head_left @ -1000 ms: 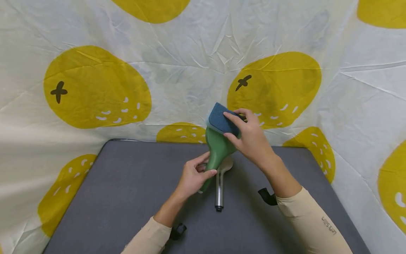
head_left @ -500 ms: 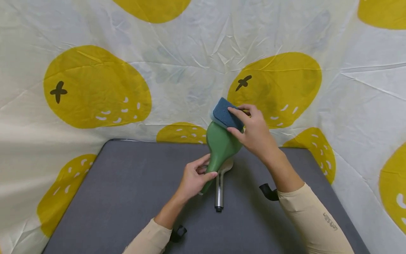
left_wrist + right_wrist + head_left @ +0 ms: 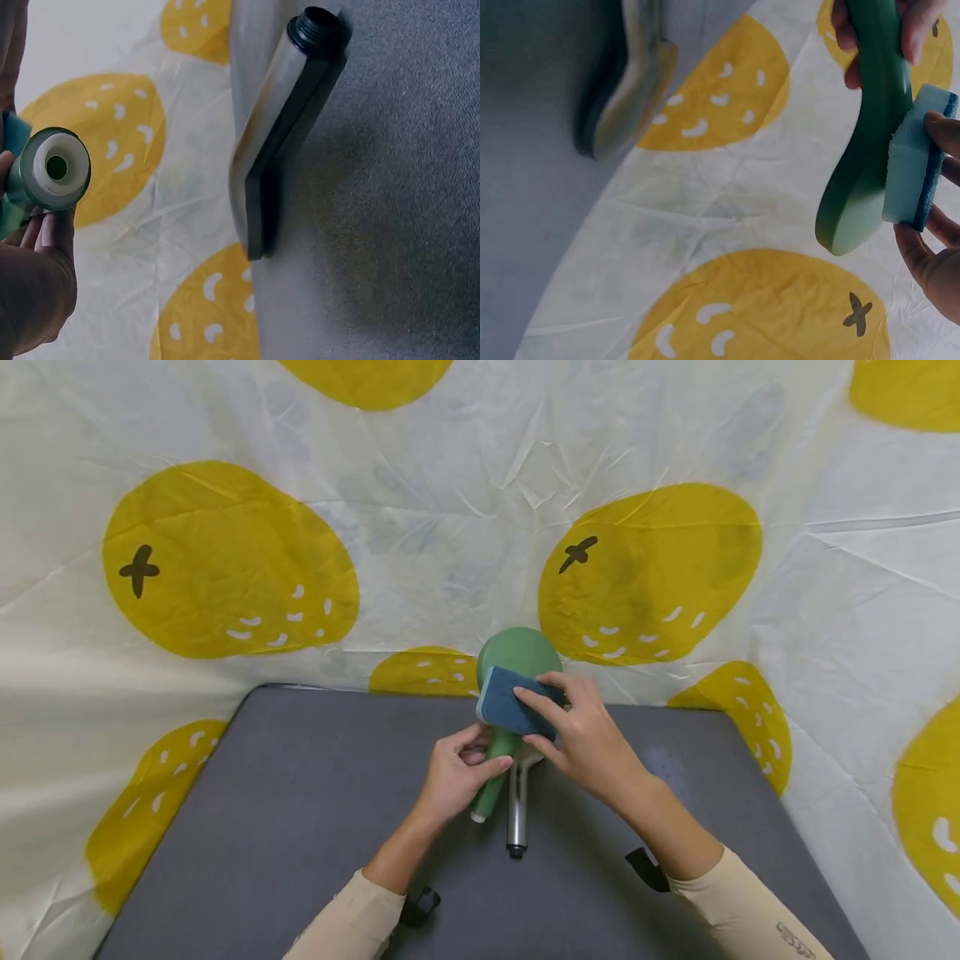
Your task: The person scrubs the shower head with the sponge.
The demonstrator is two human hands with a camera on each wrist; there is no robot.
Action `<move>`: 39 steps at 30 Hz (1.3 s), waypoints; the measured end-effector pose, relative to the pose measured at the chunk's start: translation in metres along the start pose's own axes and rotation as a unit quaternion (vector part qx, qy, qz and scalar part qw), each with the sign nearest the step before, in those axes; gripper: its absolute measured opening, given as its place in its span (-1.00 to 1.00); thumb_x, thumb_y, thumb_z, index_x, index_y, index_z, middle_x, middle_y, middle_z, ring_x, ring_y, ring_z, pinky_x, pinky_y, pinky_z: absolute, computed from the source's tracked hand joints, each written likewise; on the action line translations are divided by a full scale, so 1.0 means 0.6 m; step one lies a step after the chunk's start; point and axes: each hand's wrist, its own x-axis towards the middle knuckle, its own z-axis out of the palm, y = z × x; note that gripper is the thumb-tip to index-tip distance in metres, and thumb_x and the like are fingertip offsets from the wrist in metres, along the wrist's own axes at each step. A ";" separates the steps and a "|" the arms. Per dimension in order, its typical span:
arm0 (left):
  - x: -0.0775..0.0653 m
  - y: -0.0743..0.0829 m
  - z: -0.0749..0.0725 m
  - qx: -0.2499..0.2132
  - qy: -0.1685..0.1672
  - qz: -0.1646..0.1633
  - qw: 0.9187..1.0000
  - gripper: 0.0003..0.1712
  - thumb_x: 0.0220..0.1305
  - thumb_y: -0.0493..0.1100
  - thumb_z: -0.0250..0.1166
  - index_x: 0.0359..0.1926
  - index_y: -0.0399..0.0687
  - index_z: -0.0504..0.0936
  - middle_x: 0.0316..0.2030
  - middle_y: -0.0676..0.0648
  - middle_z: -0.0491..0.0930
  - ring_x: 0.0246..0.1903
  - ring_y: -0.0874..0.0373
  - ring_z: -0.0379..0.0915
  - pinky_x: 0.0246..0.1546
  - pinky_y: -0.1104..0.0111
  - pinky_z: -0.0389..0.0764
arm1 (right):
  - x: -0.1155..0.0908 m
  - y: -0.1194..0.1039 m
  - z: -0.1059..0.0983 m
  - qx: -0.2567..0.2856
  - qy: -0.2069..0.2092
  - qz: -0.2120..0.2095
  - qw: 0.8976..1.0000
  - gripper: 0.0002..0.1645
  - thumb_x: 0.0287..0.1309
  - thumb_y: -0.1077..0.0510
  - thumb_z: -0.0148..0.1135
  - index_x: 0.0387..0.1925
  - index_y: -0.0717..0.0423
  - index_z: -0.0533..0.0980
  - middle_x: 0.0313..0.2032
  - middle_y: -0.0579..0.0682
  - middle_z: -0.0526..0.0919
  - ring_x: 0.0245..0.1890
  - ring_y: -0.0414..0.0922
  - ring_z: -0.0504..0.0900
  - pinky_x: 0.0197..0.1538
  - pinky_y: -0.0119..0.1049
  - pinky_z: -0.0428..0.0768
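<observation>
My left hand (image 3: 459, 777) grips the handle of a green shower head (image 3: 517, 647), held up above the table with its round head away from me. The handle's hollow end with a white ring (image 3: 62, 166) faces the left wrist view. Between thumb and fingers my right hand (image 3: 581, 727) pinches a sponge (image 3: 510, 697), dark blue on one side and light blue on the other. In the right wrist view the sponge's light side lies against the green shower head near its neck. In the head view the sponge covers that neck.
A silver shower head (image 3: 517, 810) with a black threaded end lies on the grey table (image 3: 337, 827) just below my hands. Behind and beside the table hangs a white cloth (image 3: 450, 543) with yellow fruit shapes. Black straps hang at both wrists.
My right hand has slid the sponge from the top edge of the green shower head down to its neck. The shower head has turned more upright in my left hand.
</observation>
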 end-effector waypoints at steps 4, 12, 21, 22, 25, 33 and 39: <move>0.002 0.002 0.000 0.005 0.004 0.010 1.000 -0.36 0.22 -0.36 0.49 0.33 -0.25 0.56 0.03 -0.37 0.70 -0.04 -0.13 0.74 -0.11 0.29 0.78 | -0.017 -0.008 0.000 -0.013 0.007 -0.014 1.000 -0.19 -0.02 0.06 0.66 0.30 0.05 0.55 0.22 0.32 0.47 0.13 0.29 0.47 0.07 0.15 0.63; -0.002 -0.002 0.000 -0.005 -0.008 -0.003 1.000 -0.31 0.23 -0.40 0.46 0.38 -0.28 0.50 0.08 -0.40 0.67 0.01 -0.22 0.71 -0.10 0.30 0.78 | 0.000 -0.005 0.001 -0.023 0.012 -0.014 1.000 -0.20 0.03 0.10 0.63 0.33 0.04 0.53 0.25 0.33 0.45 0.14 0.30 0.49 0.14 0.18 0.62; -0.008 -0.009 0.004 -0.011 -0.009 0.008 1.000 -0.24 0.23 -0.40 0.46 0.44 -0.18 0.46 0.09 -0.38 0.68 -0.04 -0.12 0.75 -0.15 0.33 0.78 | 0.056 0.036 -0.017 0.020 0.011 0.042 0.999 -0.26 0.20 0.13 0.51 0.39 0.07 0.48 0.32 0.35 0.40 0.27 0.31 0.43 0.23 0.21 0.57; -0.009 -0.010 0.003 -0.013 -0.009 0.011 1.000 -0.25 0.22 -0.41 0.46 0.43 -0.20 0.46 0.09 -0.38 0.67 -0.04 -0.11 0.75 -0.14 0.33 0.78 | 0.063 0.041 -0.022 0.026 0.013 0.051 0.998 -0.28 0.21 0.15 0.50 0.39 0.08 0.48 0.32 0.35 0.41 0.27 0.31 0.43 0.23 0.22 0.55; -0.011 -0.011 0.003 -0.016 -0.011 0.021 1.000 -0.24 0.22 -0.42 0.46 0.43 -0.24 0.44 0.12 -0.40 0.66 -0.03 -0.09 0.75 -0.11 0.31 0.78 | 0.083 0.054 -0.036 0.037 0.021 0.072 0.997 -0.29 0.22 0.18 0.48 0.38 0.11 0.48 0.31 0.36 0.42 0.26 0.32 0.44 0.26 0.23 0.52; -0.009 -0.019 0.007 0.005 -0.005 0.036 0.999 -0.23 0.19 -0.39 0.50 0.42 -0.19 0.48 0.10 -0.32 0.70 -0.10 0.26 0.73 -0.05 0.39 0.75 | 0.103 0.071 -0.053 0.042 0.013 0.089 0.995 -0.32 0.24 0.20 0.46 0.38 0.13 0.49 0.31 0.38 0.41 0.27 0.34 0.43 0.33 0.26 0.45; -0.007 -0.019 0.011 -0.015 -0.013 0.045 0.999 -0.23 0.21 -0.39 0.48 0.44 -0.20 0.45 0.07 -0.37 0.69 -0.15 0.30 0.74 -0.12 0.38 0.76 | 0.088 0.057 -0.048 0.011 -0.003 0.047 0.999 -0.29 0.20 0.15 0.51 0.37 0.11 0.50 0.31 0.35 0.42 0.28 0.31 0.44 0.31 0.24 0.49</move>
